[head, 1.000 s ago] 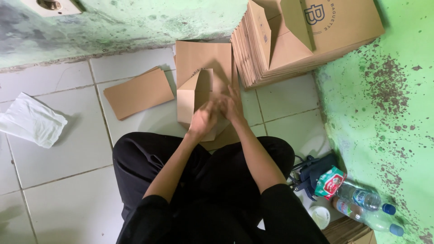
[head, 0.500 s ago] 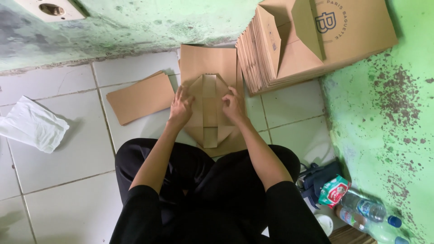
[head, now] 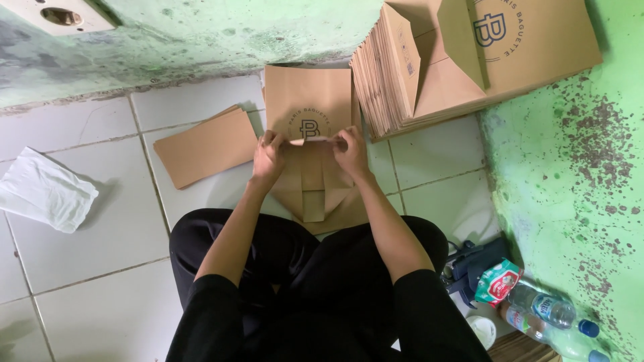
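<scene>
white tiled floor (head: 100,268): flat brown bag (head: 307,110) center top, kraft sheets (head: 204,146) to its left, bag stack (head: 429,74) upper right, white cloth (head: 43,191) left, bottles (head: 547,312) lower right.

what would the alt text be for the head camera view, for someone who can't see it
Seen from above, a seated person's left hand and right hand pinch a fold on a flat brown paper bag lying on a white tiled floor. A stack of folded bags leans by the green wall, and plastic bottles lie at right.
</scene>
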